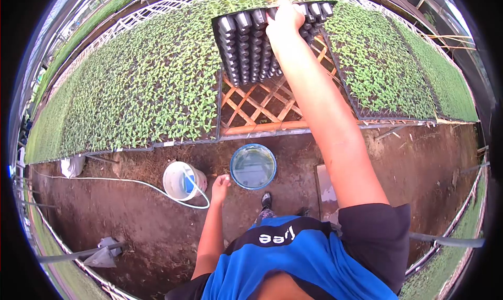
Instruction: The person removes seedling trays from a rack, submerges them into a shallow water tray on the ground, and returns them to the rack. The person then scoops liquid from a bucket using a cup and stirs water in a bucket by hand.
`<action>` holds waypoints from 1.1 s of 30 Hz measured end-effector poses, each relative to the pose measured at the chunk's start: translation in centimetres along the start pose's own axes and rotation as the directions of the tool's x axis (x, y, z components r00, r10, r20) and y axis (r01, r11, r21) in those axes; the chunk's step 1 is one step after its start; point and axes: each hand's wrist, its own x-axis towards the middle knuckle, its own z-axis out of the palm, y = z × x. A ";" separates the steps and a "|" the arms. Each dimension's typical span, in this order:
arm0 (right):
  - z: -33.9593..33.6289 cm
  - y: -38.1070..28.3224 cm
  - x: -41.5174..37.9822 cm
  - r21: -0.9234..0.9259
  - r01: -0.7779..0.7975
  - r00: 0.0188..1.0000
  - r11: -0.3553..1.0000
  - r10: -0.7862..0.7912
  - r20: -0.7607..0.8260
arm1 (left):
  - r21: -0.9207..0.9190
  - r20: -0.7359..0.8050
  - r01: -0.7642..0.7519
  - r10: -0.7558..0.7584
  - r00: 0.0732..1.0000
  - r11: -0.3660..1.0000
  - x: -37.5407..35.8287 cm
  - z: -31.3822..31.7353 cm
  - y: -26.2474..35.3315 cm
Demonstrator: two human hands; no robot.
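Note:
My right hand reaches far forward, closed on the edge of a black seedling tray. The tray is tilted up, so its underside with rows of plastic cells faces me; seedlings show along its top edge. Beneath it, a wooden lattice bench top shows in a gap between other trays. Low at my side, my left hand is curled closed, with nothing visible in it. It is between a white bucket and a round blue-rimmed tub of water, apparently touching neither.
Green seedling trays cover the bench left of the gap, and more seedling trays lie right of it. A pale hose runs over the dirt floor to the bucket. A white sack lies under the bench at left.

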 end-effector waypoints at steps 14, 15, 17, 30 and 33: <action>-8.1 -33.9 -2.9 -0.083 0.075 0.967 0.994 -0.053 0.247 | -0.790 0.593 0.610 0.186 0.783 -0.051 7.8 26.5 14.8; -9.8 -36.2 -5.0 -0.074 0.095 0.973 0.993 -0.077 0.216 | -0.760 0.597 0.641 0.276 0.753 -0.103 6.2 27.7 14.9; -14.2 -40.5 -8.3 -0.059 0.095 0.982 0.994 -0.084 0.171 | -0.733 0.603 0.680 0.451 0.658 -0.010 6.3 29.7 12.0; -57.2 -49.0 -27.8 -0.414 0.054 0.739 0.909 -0.315 -0.595 | 0.218 0.878 0.256 -0.304 0.370 0.942 -9.4 50.8 -1.7; -68.2 -45.3 -30.9 -0.403 -0.089 0.641 0.911 -0.257 -0.723 | 0.453 0.843 -0.060 -0.406 0.354 0.890 -10.3 56.3 -8.0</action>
